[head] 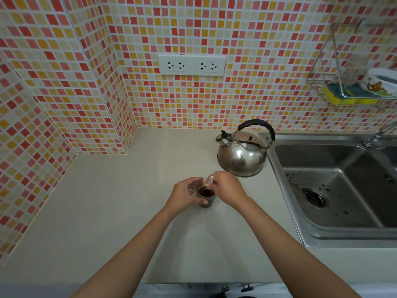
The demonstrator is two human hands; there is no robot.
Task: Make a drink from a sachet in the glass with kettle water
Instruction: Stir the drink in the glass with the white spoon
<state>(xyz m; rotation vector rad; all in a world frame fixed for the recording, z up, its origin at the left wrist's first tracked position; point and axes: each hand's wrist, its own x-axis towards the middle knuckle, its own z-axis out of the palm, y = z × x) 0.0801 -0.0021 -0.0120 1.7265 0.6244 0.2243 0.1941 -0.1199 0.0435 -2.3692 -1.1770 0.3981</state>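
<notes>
Red, orange and yellow mosaic wall (86,61); white sockets (191,65); beige counter (107,211); silver kettle (241,158) with black handle (257,123); grey sink (333,190); yellow-and-green sponges (341,97); dark brown drink (205,192).

Arms: two, bare from the frame's bottom edge to the wrists.
Left hand (184,195): bare.
Right hand (228,188): bare.

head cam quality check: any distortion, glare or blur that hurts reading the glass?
Head view: wide-angle bowing bends the tile lines and the sink edge toward the frame borders. Soft, even light, with faint arm shadows on the counter. Glare only on the kettle. The glass is small and half hidden by the left hand and right hand; the white stick looks slightly soft.
</notes>
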